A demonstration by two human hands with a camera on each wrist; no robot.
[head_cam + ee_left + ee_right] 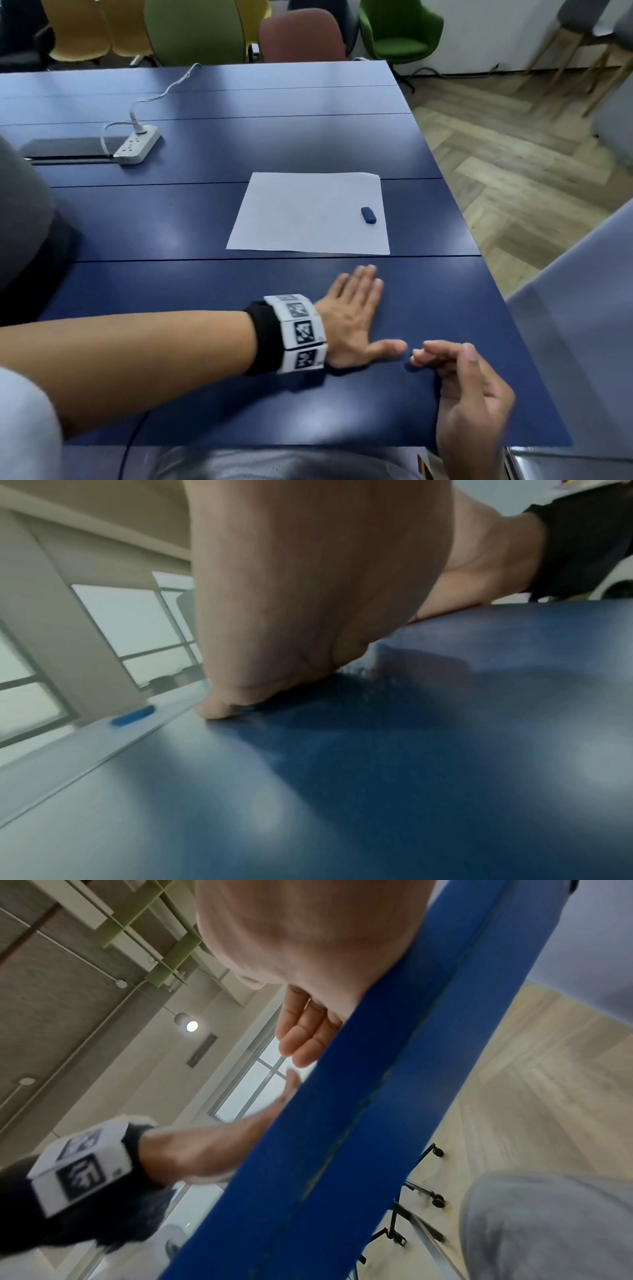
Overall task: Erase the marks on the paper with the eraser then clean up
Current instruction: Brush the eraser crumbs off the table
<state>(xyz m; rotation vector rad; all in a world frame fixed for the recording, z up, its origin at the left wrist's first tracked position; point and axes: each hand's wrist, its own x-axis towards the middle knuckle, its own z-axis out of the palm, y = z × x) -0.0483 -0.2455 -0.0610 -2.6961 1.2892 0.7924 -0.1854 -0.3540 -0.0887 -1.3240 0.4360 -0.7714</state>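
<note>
A white sheet of paper (pixel 310 214) lies flat on the blue table (pixel 205 212), and no marks show on it from here. A small dark blue eraser (pixel 368 215) rests on the sheet near its right edge; the left wrist view shows the eraser (pixel 133 716) beyond my fingertips. My left hand (pixel 356 308) lies flat, palm down, on the table just in front of the paper, fingers straight. My right hand (pixel 459 377) hovers at the table's near right edge, fingers loosely curled and holding nothing. In the right wrist view, the right hand's fingers (pixel 301 1039) rise above the table edge.
A white power strip (pixel 137 145) with its cable sits at the back left, beside a dark cable hatch (pixel 68 147). Coloured chairs (pixel 400 31) stand beyond the far edge. The table's right edge (pixel 479 253) drops to a wooden floor.
</note>
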